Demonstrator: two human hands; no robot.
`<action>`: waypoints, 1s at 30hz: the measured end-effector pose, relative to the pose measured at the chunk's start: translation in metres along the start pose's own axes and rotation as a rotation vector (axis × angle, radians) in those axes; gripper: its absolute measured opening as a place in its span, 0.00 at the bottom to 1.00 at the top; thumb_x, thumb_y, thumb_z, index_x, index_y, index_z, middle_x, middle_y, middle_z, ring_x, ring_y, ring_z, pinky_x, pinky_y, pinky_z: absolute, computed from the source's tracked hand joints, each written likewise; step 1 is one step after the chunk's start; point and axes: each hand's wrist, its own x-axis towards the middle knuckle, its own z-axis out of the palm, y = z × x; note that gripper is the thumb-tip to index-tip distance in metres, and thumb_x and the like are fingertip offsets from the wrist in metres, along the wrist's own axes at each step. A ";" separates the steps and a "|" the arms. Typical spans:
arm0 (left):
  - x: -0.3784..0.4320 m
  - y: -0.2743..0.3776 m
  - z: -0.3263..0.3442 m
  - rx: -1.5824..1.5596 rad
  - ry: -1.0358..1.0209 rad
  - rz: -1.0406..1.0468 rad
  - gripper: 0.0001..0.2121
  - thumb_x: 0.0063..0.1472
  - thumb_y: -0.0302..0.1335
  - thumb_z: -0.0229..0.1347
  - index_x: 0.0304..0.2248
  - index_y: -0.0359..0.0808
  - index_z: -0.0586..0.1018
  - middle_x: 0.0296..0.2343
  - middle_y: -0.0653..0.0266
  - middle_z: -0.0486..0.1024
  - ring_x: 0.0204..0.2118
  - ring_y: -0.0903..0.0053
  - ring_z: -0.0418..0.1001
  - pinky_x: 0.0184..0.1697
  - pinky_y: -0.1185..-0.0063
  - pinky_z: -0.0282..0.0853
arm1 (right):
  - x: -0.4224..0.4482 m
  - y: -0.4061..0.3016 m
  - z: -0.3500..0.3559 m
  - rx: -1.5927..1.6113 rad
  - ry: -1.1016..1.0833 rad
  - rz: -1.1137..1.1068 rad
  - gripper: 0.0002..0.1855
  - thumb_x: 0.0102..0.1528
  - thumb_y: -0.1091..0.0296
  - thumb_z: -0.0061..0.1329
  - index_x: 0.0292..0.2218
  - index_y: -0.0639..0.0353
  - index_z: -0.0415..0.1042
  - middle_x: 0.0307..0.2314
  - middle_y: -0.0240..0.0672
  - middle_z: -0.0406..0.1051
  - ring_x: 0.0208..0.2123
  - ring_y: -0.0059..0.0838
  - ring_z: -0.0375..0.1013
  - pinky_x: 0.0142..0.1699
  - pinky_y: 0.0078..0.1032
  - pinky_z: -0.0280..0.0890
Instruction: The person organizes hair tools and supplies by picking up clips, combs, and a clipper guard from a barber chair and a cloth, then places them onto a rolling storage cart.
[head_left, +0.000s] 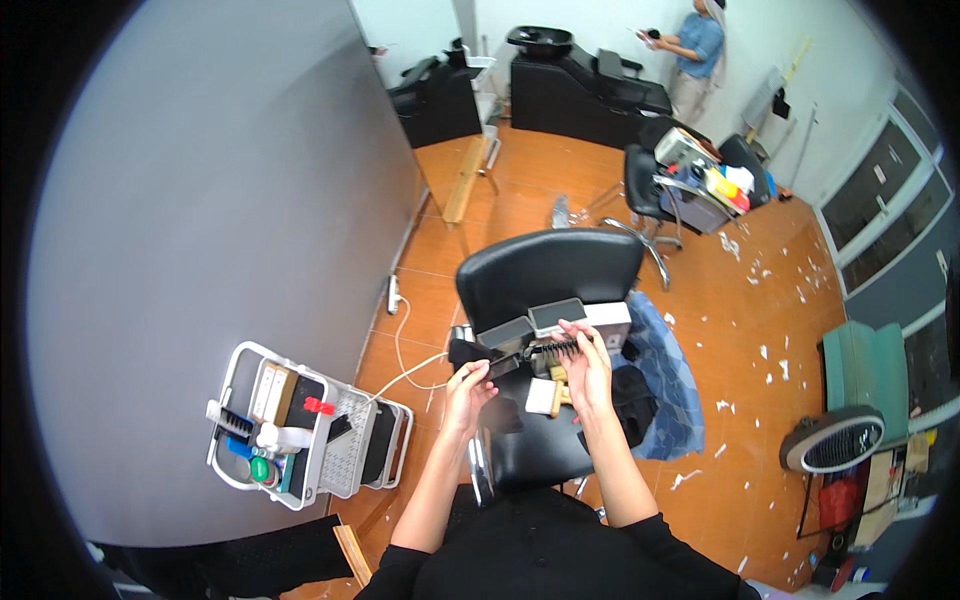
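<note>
My left hand (469, 390) pinches the dark, flat end of a black hair tool (504, 366). My right hand (585, 367) holds a black toothed piece (556, 349) at the other end; the two parts meet between my hands, and whether they are one item I cannot tell. Both hands are over the seat of a black salon chair (532, 457). Just beyond them two dark-topped boxes (556, 313) and a white box (611, 319) lie against the backrest. Beneath my right hand rests a brush with pale bristles (541, 396). Black cloth (634, 397) lies to its right.
A white trolley (349, 442) with bottles and brushes stands at left, a cable (409, 371) running beside it. Blue patterned cloth (671, 390) hangs at the chair's right. Behind are a loaded chair (645, 180), a wash unit (555, 97) and a person (697, 52). Scraps litter the floor.
</note>
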 end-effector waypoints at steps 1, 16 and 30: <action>-0.006 0.010 -0.006 0.036 0.022 0.044 0.06 0.57 0.27 0.53 0.34 0.37 0.74 0.23 0.72 0.69 0.26 0.85 0.69 0.32 0.81 0.69 | -0.004 0.007 0.016 -0.010 -0.005 -0.030 0.10 0.59 0.69 0.39 0.42 0.58 0.63 0.43 0.44 0.66 0.44 0.34 0.69 0.45 0.28 0.65; -0.094 0.151 -0.152 -0.066 0.279 0.722 0.21 0.65 0.41 0.39 0.43 0.29 0.70 0.30 0.62 0.73 0.29 0.79 0.70 0.35 0.79 0.66 | -0.086 0.180 0.215 -0.006 -0.293 0.146 0.08 0.60 0.70 0.38 0.39 0.63 0.61 0.41 0.47 0.66 0.45 0.41 0.68 0.52 0.35 0.63; -0.180 0.220 -0.323 -0.077 0.522 0.955 0.14 0.62 0.30 0.44 0.42 0.29 0.70 0.37 0.57 0.72 0.36 0.65 0.76 0.33 0.80 0.68 | -0.154 0.362 0.338 -0.016 -0.392 0.313 0.06 0.58 0.71 0.43 0.35 0.65 0.66 0.36 0.42 0.70 0.42 0.37 0.70 0.48 0.31 0.68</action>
